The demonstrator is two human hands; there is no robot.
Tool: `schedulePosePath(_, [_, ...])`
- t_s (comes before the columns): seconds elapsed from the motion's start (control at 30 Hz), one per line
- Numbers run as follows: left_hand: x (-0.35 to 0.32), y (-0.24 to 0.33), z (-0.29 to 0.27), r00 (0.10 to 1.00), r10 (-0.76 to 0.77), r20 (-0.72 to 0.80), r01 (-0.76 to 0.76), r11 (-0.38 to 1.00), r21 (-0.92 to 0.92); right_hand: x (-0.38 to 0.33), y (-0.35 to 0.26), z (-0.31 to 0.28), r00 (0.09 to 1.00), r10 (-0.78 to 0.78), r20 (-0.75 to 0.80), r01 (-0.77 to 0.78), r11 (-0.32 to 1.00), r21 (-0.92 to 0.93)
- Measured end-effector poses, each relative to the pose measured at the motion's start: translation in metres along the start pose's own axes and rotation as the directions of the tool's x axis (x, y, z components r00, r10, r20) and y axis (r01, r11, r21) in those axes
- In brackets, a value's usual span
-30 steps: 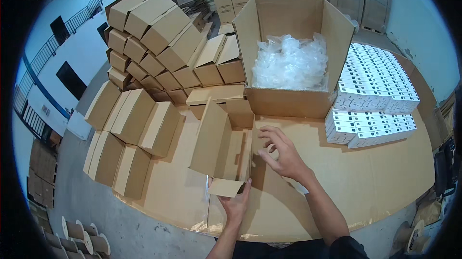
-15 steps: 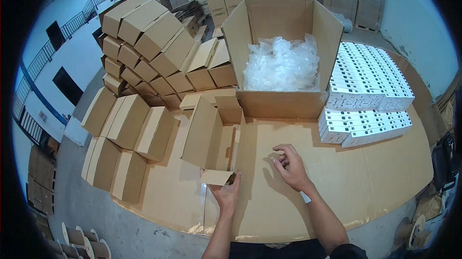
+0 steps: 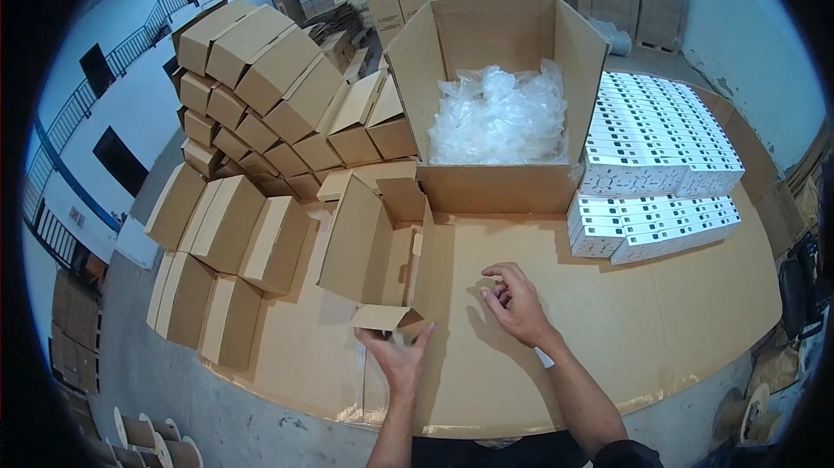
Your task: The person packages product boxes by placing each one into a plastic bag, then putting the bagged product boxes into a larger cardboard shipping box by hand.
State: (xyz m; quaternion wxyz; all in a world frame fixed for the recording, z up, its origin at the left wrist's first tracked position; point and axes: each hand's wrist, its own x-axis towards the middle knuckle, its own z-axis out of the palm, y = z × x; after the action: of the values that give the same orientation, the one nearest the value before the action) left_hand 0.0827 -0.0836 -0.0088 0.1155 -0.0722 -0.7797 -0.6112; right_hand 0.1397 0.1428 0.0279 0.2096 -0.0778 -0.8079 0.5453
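Note:
An uncovered brown cardboard box (image 3: 356,238) stands on the table in front of me, its long lid raised on the left and an end flap (image 3: 385,318) folded out toward me. At that near end, my left hand (image 3: 400,364) spans the box, fingers partly hidden under the flap and thumb by the right corner. To the right of the box, my right hand (image 3: 519,307) hovers over the table, fingers loosely curved and apart, holding nothing. The box's inside shows only bare cardboard and a small tab.
A large open carton (image 3: 495,190) holding clear plastic bags (image 3: 499,116) stands behind. White printed boxes (image 3: 651,164) are stacked in rows at right. Closed brown boxes (image 3: 228,225) stand at left, with a taller pile (image 3: 261,59) beyond. The cardboard-covered table (image 3: 625,320) has a curved front edge.
My left hand and the box's near end have shifted slightly left and toward me, the thumb moving lower by the corner. The right hand has hardly moved; the whole view has shifted a little.

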Motion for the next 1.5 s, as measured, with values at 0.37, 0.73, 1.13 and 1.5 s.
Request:
schedulePosePath(0.37, [-0.016, 0.044, 0.046, 0.755, 0.239, 0.611, -0.414, 0.896, 0.161, 0.010, 0.001, -0.023, 0.995, -0.049, -0.086, 0.047, 0.998, -0.031])
schedulePosePath(0.73, [0.061, 0.029, 0.143, 0.717, 0.334, 0.612, -0.540, 0.822, 0.184, -0.010, -0.015, -0.155, 0.946, -0.247, -0.209, 0.102, 0.840, -0.534])
schedulePosePath(1.13, [0.058, 0.042, 0.139, 0.662, 0.322, 0.677, -0.578, 0.794, 0.188, -0.059, 0.038, -0.218, 0.879, -0.240, -0.411, -0.265, 0.471, -0.841])
schedulePosePath(1.5, [0.060, 0.035, 0.137, 0.664, 0.311, 0.679, -0.596, 0.770, 0.230, -0.071, 0.045, -0.218, 0.858, -0.289, -0.425, -0.216, 0.547, -0.809])
